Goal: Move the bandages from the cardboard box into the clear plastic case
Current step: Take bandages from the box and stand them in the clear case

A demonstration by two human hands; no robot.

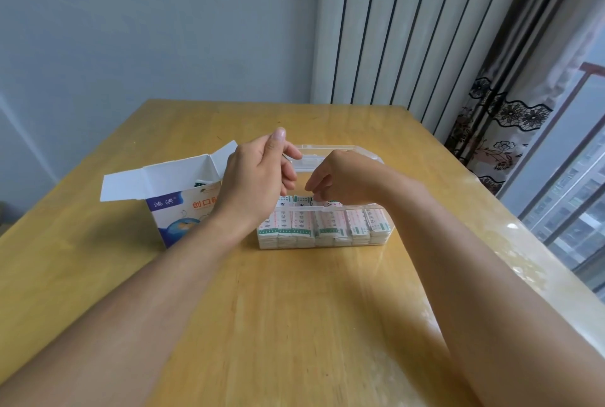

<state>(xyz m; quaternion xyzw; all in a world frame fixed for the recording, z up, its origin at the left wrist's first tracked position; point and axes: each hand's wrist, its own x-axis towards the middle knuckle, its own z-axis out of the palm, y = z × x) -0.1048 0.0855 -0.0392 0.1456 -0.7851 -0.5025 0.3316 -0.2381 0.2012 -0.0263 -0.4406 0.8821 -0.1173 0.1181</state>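
The clear plastic case (379,236) stands mid-table, with rows of white, green-printed bandages (302,223) filling it and its lid (327,157) swung open at the back. My right hand (343,177) reaches down into the case, and its curled fingertips pinch a small stack of bandages (324,204) in the back row. Over the case's left end my left hand (258,174) hovers with the thumb raised and the fingers loosely curled; the index fingertip is at the lid's edge. The open white-and-blue cardboard box (176,197) stands just left of the case, partly behind my left wrist.
A bare wooden table top (294,308) lies in front of the case. A white radiator (393,30) and a patterned curtain (497,118) stand behind the table's right corner, with a window (573,193) at the right.
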